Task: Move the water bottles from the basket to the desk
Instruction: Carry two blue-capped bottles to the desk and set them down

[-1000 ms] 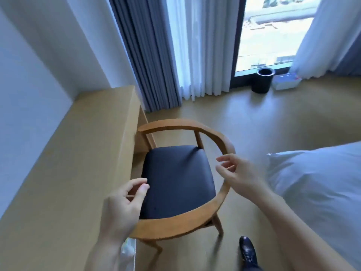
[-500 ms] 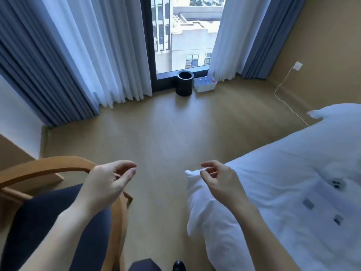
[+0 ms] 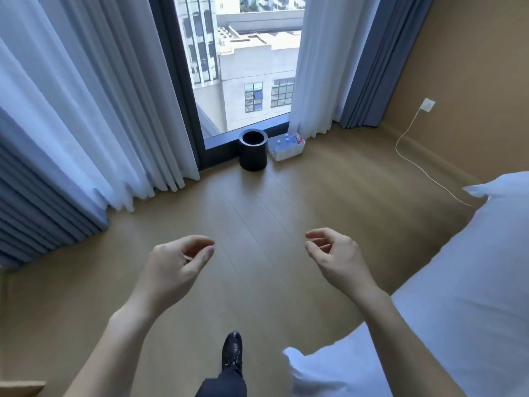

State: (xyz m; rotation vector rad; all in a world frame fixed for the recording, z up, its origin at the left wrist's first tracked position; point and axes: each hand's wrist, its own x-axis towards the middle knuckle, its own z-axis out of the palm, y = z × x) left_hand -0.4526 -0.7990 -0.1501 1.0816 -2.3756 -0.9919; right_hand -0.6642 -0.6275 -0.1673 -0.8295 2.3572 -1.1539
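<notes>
We are facing window (image 3: 252, 67); bin (image 3: 253, 159) sitting on floor (image 3: 257, 224) before it, basket (image 3: 287, 154) touching bin's right, bottles (image 3: 282, 143) standing in basket; bed (image 3: 472, 282) lying at our right.

Pale wood-plank floor (image 3: 257, 219) in daylight from a tall dark-framed window (image 3: 246, 67) facing buildings, with white sheer curtains (image 3: 94, 96) and grey-blue drapes (image 3: 34, 219) drawn back on both sides. On the floor against the glass, a round black bin (image 3: 253, 151). At right, a tan wall (image 3: 472, 67) with a white socket (image 3: 427, 104) and trailing cable (image 3: 412, 159), and a bed (image 3: 472, 282) in white linen.
</notes>
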